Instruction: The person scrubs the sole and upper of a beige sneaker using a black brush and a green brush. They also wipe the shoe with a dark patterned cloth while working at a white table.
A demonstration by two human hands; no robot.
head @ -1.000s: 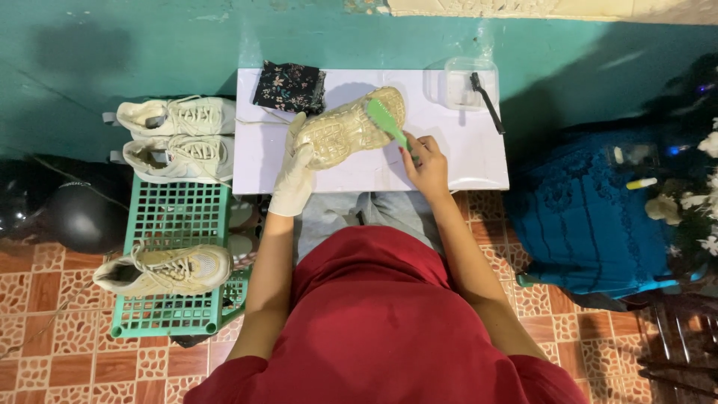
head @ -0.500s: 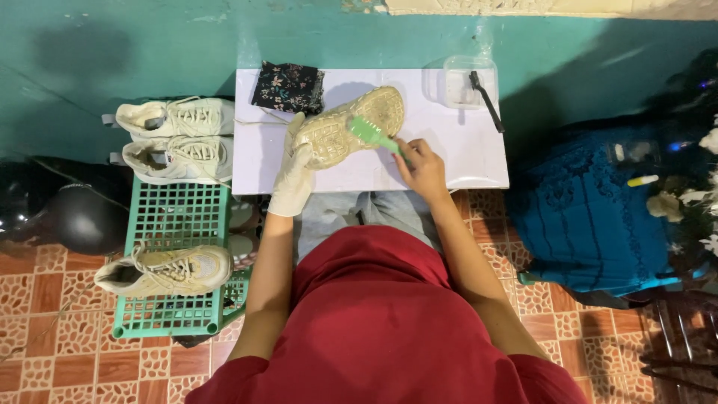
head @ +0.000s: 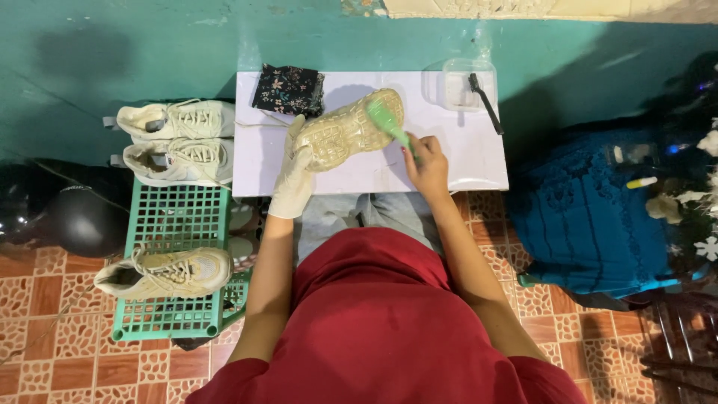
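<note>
From my remote view, my gloved left hand [head: 293, 173] grips a cream sneaker [head: 348, 131] sole-up at the white table [head: 464, 157] centre, my right hand [head: 428, 158] closed around a green brush [head: 387, 120] scrubbing near its toe; next, I judge, strokes heelward.

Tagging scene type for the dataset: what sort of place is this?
Probably a home or small shoe-cleaning spot, on the floor: patterned terracotta floor tiles, cream sneakers on a green plastic grid rack, a low white table against a teal wall.

brush [head: 386, 120]: moved from heel toward toe of sole | right hand [head: 428, 161]: shifted with it
</note>
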